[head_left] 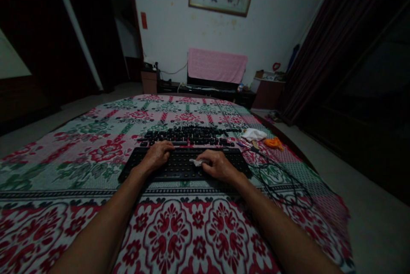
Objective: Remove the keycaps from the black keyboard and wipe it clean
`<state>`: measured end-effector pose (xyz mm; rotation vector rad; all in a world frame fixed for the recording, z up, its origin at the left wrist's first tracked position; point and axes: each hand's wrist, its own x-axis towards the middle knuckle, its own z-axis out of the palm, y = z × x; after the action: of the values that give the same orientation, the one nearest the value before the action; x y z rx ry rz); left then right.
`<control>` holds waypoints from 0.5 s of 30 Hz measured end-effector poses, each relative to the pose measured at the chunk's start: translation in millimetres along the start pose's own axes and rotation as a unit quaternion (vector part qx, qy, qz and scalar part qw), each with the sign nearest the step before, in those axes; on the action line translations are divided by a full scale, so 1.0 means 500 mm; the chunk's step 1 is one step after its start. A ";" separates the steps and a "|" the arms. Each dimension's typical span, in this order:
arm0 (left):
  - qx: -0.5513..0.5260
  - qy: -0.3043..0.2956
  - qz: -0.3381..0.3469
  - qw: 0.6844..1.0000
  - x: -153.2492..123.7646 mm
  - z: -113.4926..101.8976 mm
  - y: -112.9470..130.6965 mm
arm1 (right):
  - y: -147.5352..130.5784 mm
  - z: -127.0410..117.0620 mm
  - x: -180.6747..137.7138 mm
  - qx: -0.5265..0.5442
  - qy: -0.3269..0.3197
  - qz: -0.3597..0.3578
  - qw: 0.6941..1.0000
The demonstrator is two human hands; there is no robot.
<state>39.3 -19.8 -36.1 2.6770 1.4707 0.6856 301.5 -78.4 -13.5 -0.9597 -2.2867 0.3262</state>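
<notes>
A black keyboard (182,176) with its keycaps off lies across the patterned bedspread, rows of small light dots showing on its bare face. Bent over the keyboard's upper left part, my left hand (157,154) is closed, its fingers curled down against it; the fingertips are partly hidden. A dark, pen-like bar (180,143) lies just past those fingers. My right hand (218,164) pinches a crumpled white tissue (196,162) over the right half of the keyboard. Beyond the keyboard, many loose black keycaps (195,134) are spread in rough rows.
Right of the keycaps lie a white cloth (254,134), an orange cloth (273,143) and a thin purple-handled tool (243,144). A black cable (285,176) loops at the right. The bedspread (166,231) covers the bed; a pink cloth (218,65) hangs by the far wall.
</notes>
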 end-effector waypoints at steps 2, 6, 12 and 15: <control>-0.003 0.004 -0.002 1.000 0.000 0.000 0.000 | -0.004 0.013 0.004 -0.016 -0.020 -0.024 0.999; -0.011 0.009 -0.006 1.000 0.000 0.001 0.000 | -0.005 0.013 0.003 -0.059 -0.056 -0.030 0.996; -0.002 0.004 -0.006 1.000 0.000 0.001 -0.001 | -0.003 -0.011 0.002 -0.077 -0.086 0.003 0.993; -0.001 -0.001 -0.006 1.000 0.001 0.000 0.001 | -0.008 -0.025 0.005 -0.067 -0.092 0.034 0.993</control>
<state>39.8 -19.8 -35.6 2.6650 1.4838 0.6829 305.8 -79.6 -1.0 -1.1176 -2.4737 0.3032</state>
